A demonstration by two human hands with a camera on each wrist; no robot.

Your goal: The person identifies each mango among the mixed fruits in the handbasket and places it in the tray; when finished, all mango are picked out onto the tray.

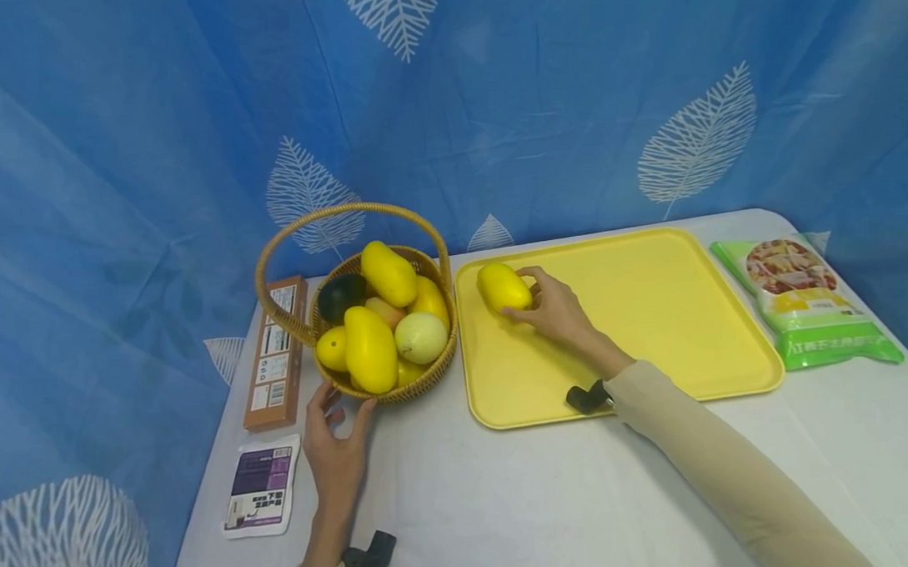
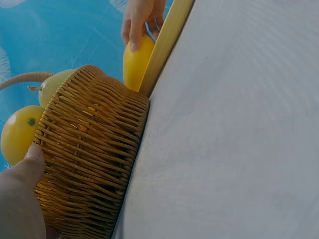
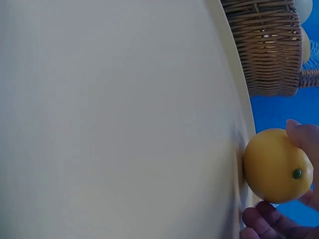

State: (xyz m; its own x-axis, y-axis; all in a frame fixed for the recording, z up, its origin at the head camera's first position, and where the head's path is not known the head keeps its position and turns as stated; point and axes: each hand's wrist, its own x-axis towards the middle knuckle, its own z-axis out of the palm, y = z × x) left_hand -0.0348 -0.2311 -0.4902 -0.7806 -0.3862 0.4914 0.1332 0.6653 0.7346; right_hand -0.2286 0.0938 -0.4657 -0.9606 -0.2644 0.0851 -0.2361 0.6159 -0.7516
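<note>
On the left part of the yellow tray (image 1: pixel 636 335), my right hand (image 1: pixel 560 309) holds a yellow mango (image 1: pixel 502 287) between thumb and fingers. The right wrist view shows the mango (image 3: pixel 274 167) from its end, with a green stem spot, low against the tray. My left hand (image 1: pixel 338 446) is at the near side of a wicker basket (image 1: pixel 427 383). In the left wrist view its thumb (image 2: pixel 31 162) presses on the basket's rim; its other fingers are mostly hidden. Inside the basket are several yellow mangoes (image 1: pixel 371 351), a pale round fruit (image 1: pixel 422 337) and a dark green fruit (image 1: pixel 341 297).
The basket's tall arched handle (image 1: pixel 346 209) rises above the fruit. Left of the basket lie a long brown box (image 1: pixel 276 356) and a white and purple packet (image 1: pixel 262 488). A green food bag (image 1: pixel 807 300) lies right of the tray. A blue leaf-print curtain (image 1: pixel 538 105) hangs behind.
</note>
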